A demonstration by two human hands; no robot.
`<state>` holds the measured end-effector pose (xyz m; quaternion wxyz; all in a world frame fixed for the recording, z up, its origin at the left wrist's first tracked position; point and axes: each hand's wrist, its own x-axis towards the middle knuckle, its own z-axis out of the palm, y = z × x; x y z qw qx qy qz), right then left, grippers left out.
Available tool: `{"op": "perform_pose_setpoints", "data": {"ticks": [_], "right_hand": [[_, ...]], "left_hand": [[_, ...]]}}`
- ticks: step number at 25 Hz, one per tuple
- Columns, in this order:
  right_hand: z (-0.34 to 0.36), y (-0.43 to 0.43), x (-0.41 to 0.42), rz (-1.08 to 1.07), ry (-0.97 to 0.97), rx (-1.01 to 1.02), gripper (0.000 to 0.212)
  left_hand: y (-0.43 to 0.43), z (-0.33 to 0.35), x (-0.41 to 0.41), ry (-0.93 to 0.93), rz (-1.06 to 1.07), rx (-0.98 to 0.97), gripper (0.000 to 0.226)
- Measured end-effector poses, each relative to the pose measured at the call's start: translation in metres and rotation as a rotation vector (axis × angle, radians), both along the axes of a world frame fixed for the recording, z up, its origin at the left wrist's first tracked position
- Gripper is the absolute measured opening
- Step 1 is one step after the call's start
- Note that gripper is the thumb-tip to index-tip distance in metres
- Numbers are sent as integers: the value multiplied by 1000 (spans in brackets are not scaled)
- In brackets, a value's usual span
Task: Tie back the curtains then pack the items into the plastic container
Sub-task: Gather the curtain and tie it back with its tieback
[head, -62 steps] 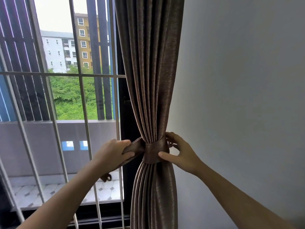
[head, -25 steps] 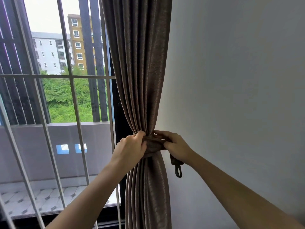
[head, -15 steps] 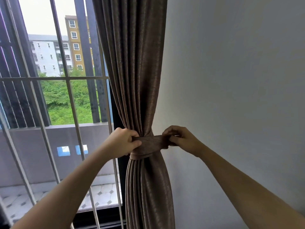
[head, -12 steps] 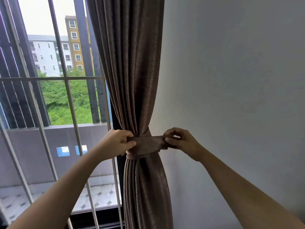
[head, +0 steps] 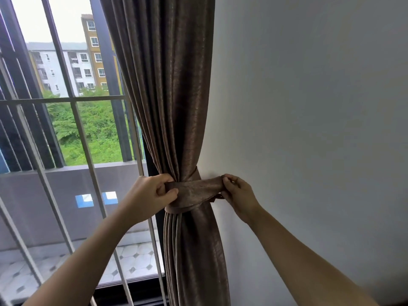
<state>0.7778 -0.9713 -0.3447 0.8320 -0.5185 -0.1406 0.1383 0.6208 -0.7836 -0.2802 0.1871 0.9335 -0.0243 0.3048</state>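
1. A plain pale wall point(head: 309, 107) fills everything right of and above the fingers point(head: 229, 182) of the right hand point(head: 240, 195).
2. Left of the fingers point(head: 170, 192) of the left hand point(head: 148, 195), a window with pale metal bars point(head: 84, 138) lets in flat daylight.
3. Beyond the bars, level with those fingers, runs a grey balcony parapet point(head: 44, 195). Lower down lies a pale tiled balcony floor point(head: 136, 261).
4. Higher up and outside are green bushes point(head: 95, 129), white and yellow apartment blocks point(head: 66, 67) and an overcast sky point(head: 66, 23).

We count one gathered brown fabric curtain point(head: 172, 107), one matching brown fabric tieback band point(head: 194, 191) around it, and two bare hands: left hand point(head: 150, 195), right hand point(head: 238, 193).
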Motion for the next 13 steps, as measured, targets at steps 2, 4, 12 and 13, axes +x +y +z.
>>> {"op": "perform_pose_setpoints", "data": {"ticks": [2, 4, 12, 13], "right_hand": [[-8, 5, 3, -44, 19, -3, 22], [-12, 6, 5, -105, 25, -38, 22], [-16, 11, 11, -189, 64, -116, 12], [-17, 13, 10, -194, 62, -101, 14]], "left_hand": [[-5, -4, 0, -37, 4, 10, 5], [-10, -8, 1, -66, 17, 12, 10], [-14, -12, 6, -149, -5, 24, 45], [-14, -12, 6, -150, -3, 24, 45]]}}
